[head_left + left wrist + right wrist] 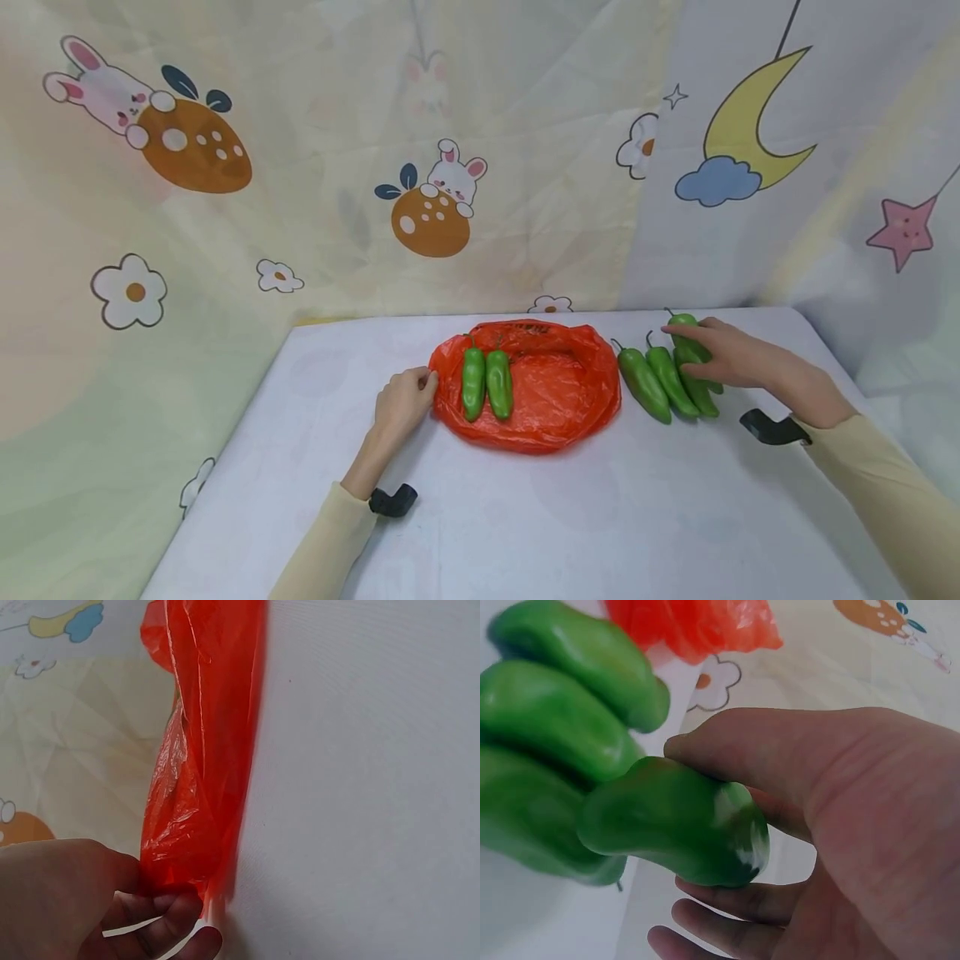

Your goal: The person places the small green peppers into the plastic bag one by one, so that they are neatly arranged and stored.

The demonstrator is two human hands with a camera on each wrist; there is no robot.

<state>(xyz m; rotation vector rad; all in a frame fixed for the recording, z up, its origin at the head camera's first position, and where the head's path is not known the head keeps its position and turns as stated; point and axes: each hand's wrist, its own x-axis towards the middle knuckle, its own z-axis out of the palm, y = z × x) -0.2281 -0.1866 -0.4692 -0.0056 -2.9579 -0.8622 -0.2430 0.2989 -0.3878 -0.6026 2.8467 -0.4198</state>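
A red plastic bag (pixel 558 400) lies spread on the table with its rim raised. Two green peppers (pixel 474 383) rest in its left part, side by side. At the bag's left edge, my left hand (pixel 405 404) pinches the rim; the left wrist view shows thumb and fingers on the red plastic (pixel 202 750). To the bag's right lie several more green peppers (pixel 645 383) in a close row. Over the rightmost one is my right hand (pixel 731 354). In the right wrist view, its thumb and fingers grip that green pepper (pixel 675 821) from opposite sides.
A white-covered table (pixel 510 533) carries everything. Behind it hangs a pale cloth (pixel 330 208) printed with rabbits, flowers, a moon and a star. Dark wrist mounts (pixel 393 502) sit at both sleeves.
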